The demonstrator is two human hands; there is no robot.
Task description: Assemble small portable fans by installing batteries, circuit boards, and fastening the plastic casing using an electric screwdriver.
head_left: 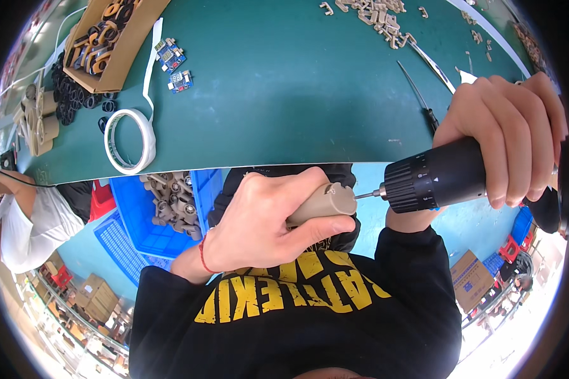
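Observation:
My left hand is closed round a beige plastic cylindrical housing, its notched end facing right, held just off the table's near edge. My right hand grips a black cordless screwdriver lying level and pointing left. The thin bit reaches the rim of the housing; whether it sits in a screw is too small to tell. The palm side of my right hand and the tool's handle are largely hidden.
On the green table lie a tape roll, small blue circuit boards, a slim screwdriver, tweezers and beige clips. A cardboard box of rings stands left. Below, a blue crate holds beige parts. Another person sits at left.

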